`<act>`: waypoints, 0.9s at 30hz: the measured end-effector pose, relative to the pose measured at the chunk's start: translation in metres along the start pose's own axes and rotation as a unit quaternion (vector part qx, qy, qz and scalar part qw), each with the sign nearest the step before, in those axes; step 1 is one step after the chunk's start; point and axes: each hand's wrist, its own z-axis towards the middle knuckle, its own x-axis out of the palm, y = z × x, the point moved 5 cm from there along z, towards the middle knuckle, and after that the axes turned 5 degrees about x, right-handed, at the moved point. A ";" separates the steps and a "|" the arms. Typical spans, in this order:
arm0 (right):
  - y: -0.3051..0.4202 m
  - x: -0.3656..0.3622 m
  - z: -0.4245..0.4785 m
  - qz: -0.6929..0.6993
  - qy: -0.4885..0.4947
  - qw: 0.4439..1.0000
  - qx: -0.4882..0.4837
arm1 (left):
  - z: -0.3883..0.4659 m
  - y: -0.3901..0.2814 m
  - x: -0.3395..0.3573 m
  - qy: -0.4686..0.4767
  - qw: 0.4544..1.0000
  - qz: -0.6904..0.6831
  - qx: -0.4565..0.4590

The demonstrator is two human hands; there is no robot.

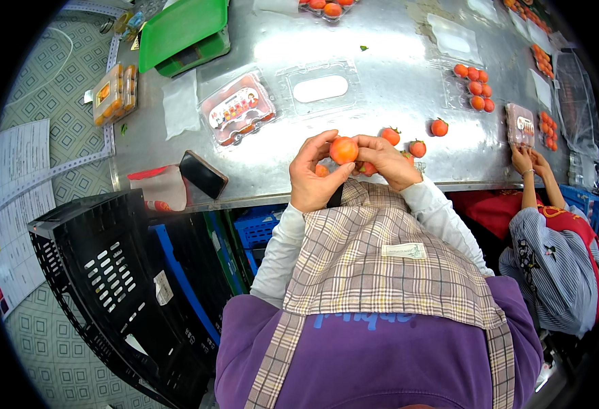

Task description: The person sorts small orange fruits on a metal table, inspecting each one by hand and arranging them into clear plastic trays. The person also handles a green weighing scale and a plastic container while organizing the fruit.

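Above the table's near edge, a round orange-red tomato [344, 150] is held up between both hands. My left hand [312, 176] grips its left side with fingers and thumb. On its other side are the fingers of my right hand [389, 161]. Another tomato [322, 171] shows partly behind the left thumb, and one more [367, 168] lies below the right fingers. Loose tomatoes with green calyxes, such as this one [390, 135], lie just beyond the right hand. Farther out, an open clear plastic clamshell [299, 107] lies flat, with a white oval pad in it.
A closed, labelled clamshell [238, 110] of fruit sits left of centre. Near the left edge are a phone [203, 174], a green tray [184, 30] and stacked packs [115, 97]. A black crate [110, 276] stands below. At right, a co-worker's hands [529, 161] touch another pack [521, 125].
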 end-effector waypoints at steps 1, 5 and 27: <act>0.001 -0.004 0.001 -0.013 -0.012 1.000 -0.013 | 0.000 0.000 0.000 -0.004 1.000 0.010 0.005; 0.015 -0.006 -0.008 0.005 -0.011 0.999 -0.045 | 0.004 -0.009 -0.002 0.004 0.990 0.123 0.071; 0.036 0.013 -0.024 -0.187 -0.087 0.952 -0.225 | -0.002 0.022 -0.008 -0.022 0.967 -0.189 -0.168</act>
